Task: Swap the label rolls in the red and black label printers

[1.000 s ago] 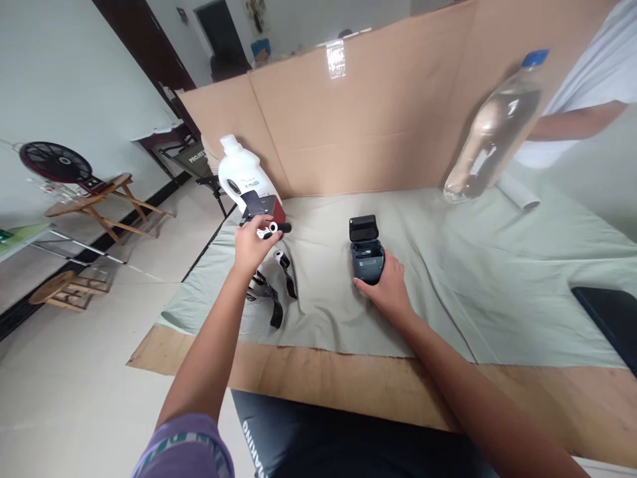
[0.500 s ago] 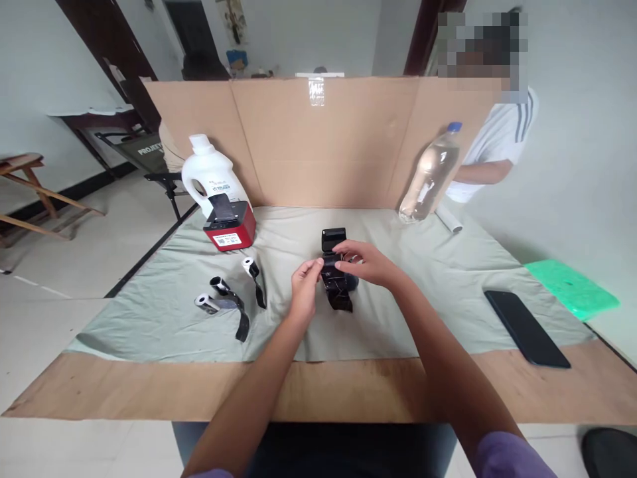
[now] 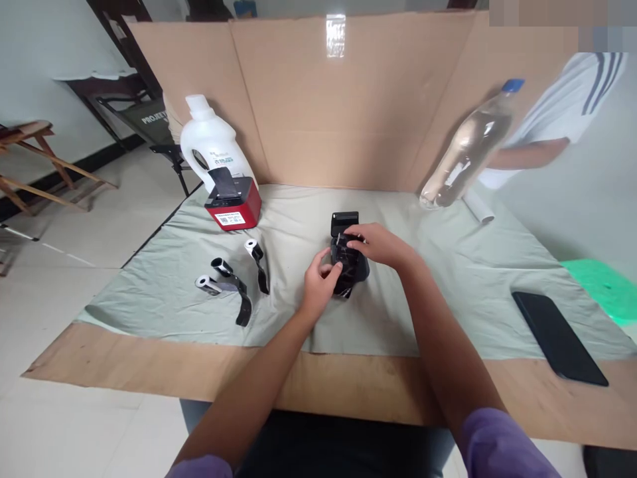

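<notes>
A small black portable printer [image 3: 364, 271] lies on the cloth in front of me with its lid [image 3: 345, 220] raised at the far side. A black-faced paper roll [image 3: 342, 244] is at its opening, and the loose black strip [image 3: 346, 269] hangs over the near side. My left hand [image 3: 320, 284] grips the printer's left side, thumb on the black strip. Curled over from the right, my right hand [image 3: 378, 244] has thumb and fingers closed at the roll. The fingers hide part of the roll, so how deep it sits cannot be told.
Several paper rolls [image 3: 208, 285] with black tails stand on the left. Behind them are a red printer [image 3: 243, 206] and a white jug [image 3: 219, 143]. A clear bottle [image 3: 468, 156], a white tube [image 3: 478, 209] and a phone [image 3: 558, 337] lie right. Cardboard [image 3: 348, 106] stands behind; a person's arm [image 3: 532, 156] shows beyond.
My view has tilted down and closer. The paper roll and strip have shifted against the printer, less tail showing at the near side. My left thumb has moved onto the strip.
</notes>
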{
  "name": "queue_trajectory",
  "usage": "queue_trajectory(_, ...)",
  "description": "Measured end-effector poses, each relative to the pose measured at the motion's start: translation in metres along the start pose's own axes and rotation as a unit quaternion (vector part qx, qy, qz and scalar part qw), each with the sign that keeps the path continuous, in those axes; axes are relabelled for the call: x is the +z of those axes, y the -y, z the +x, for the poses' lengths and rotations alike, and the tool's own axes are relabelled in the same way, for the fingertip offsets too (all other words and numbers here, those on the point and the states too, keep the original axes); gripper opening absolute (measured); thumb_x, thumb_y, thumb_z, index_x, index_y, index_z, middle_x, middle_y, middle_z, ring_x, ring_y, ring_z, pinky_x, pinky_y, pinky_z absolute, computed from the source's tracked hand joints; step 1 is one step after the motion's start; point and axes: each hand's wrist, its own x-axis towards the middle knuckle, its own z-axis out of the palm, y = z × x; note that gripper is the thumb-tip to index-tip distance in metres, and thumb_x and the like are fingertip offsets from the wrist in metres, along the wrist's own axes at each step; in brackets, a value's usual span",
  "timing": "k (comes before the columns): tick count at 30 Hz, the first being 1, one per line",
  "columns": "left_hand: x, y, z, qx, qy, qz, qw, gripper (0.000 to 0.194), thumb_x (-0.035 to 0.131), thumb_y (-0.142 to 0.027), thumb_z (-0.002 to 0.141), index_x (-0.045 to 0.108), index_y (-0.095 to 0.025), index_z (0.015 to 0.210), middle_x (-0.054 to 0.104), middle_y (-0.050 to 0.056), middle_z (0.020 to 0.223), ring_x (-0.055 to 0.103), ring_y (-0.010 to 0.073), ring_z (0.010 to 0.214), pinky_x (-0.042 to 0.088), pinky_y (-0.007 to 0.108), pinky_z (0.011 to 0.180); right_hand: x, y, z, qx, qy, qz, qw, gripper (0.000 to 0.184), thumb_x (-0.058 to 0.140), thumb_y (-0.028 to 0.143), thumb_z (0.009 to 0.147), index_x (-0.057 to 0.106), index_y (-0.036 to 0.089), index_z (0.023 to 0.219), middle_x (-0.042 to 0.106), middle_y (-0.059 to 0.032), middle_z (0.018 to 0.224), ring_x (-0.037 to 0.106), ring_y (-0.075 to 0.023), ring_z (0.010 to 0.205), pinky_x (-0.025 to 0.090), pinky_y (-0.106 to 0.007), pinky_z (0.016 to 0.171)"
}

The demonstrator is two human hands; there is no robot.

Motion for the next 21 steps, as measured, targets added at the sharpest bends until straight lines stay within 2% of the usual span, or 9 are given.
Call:
queue_trajectory(4, -0.003, 0.003, 0.001, 0.018, 0.021, 0.062, 0.998, 0.071, 0.071, -0.034, 0.083, 0.051, -0.012, 0.148, 0.065, -0.003, 0.062, 0.052, 0.0114, 0.056, 0.043, 0.023, 0.059, 0.018, -0.018, 0.009, 0.008, -0.021, -0.068, 0.997, 0.037, 0.053, 0.017, 0.095, 0.07, 0.018, 0.128, 0.072, -0.012, 0.129, 0.065, -0.0282, 0.118, 0.047, -0.039, 0.101)
queue_trajectory(7, -0.005, 0.004, 0.001, 0.01, 0.046, 0.081, 0.996, 0.075, 0.07, -0.035, 0.084, 0.047, -0.013, 0.152, 0.07, -0.002, 0.065, 0.05, 0.0105, 0.051, 0.042, 0.023, 0.055, 0.03, -0.024, 0.014, 0.012, -0.007, -0.101, 0.995, 0.04, 0.054, 0.016, 0.094, 0.068, 0.019, 0.131, 0.071, -0.0111, 0.129, 0.061, -0.0292, 0.119, 0.046, -0.04, 0.101)
queue_trajectory(10, -0.005, 0.006, -0.001, 0.013, 0.07, 0.104, 0.992, 0.075, 0.07, -0.035, 0.084, 0.047, -0.015, 0.153, 0.068, -0.004, 0.061, 0.053, 0.0108, 0.051, 0.045, 0.023, 0.059, 0.039, -0.024, 0.015, 0.026, -0.015, -0.127, 0.991, 0.039, 0.055, 0.016, 0.094, 0.07, 0.019, 0.129, 0.069, -0.0118, 0.128, 0.054, -0.033, 0.121, 0.044, -0.045, 0.101)
queue_trajectory(12, -0.004, 0.007, -0.002, 0.023, 0.087, 0.136, 0.987, 0.069, 0.068, -0.035, 0.085, 0.053, -0.016, 0.149, 0.063, -0.006, 0.054, 0.053, 0.011, 0.05, 0.045, 0.023, 0.06, 0.043, -0.023, 0.016, 0.043, -0.035, -0.138, 0.989, 0.037, 0.057, 0.017, 0.093, 0.072, 0.019, 0.127, 0.066, -0.0142, 0.128, 0.051, -0.0344, 0.119, 0.043, -0.047, 0.101)
queue_trajectory(16, -0.005, 0.01, -0.003, 0.058, 0.097, 0.186, 0.976, 0.044, 0.067, -0.034, 0.085, 0.073, -0.021, 0.127, 0.049, -0.008, 0.047, 0.047, 0.0109, 0.047, 0.043, 0.024, 0.06, 0.046, -0.028, 0.016, 0.08, -0.064, -0.125, 0.987, 0.033, 0.066, 0.023, 0.089, 0.076, 0.022, 0.12, 0.06, -0.016, 0.124, 0.048, -0.0344, 0.114, 0.042, -0.049, 0.1)
queue_trajectory(21, -0.007, 0.011, -0.002, 0.07, 0.092, 0.182, 0.976, 0.035, 0.063, -0.034, 0.088, 0.078, -0.023, 0.118, 0.044, -0.008, 0.045, 0.047, 0.0125, 0.046, 0.041, 0.025, 0.058, 0.045, -0.036, 0.016, 0.088, -0.073, -0.101, 0.988, 0.022, 0.066, 0.024, 0.088, 0.082, 0.025, 0.103, 0.062, -0.014, 0.116, 0.049, -0.032, 0.106, 0.042, -0.05, 0.098)
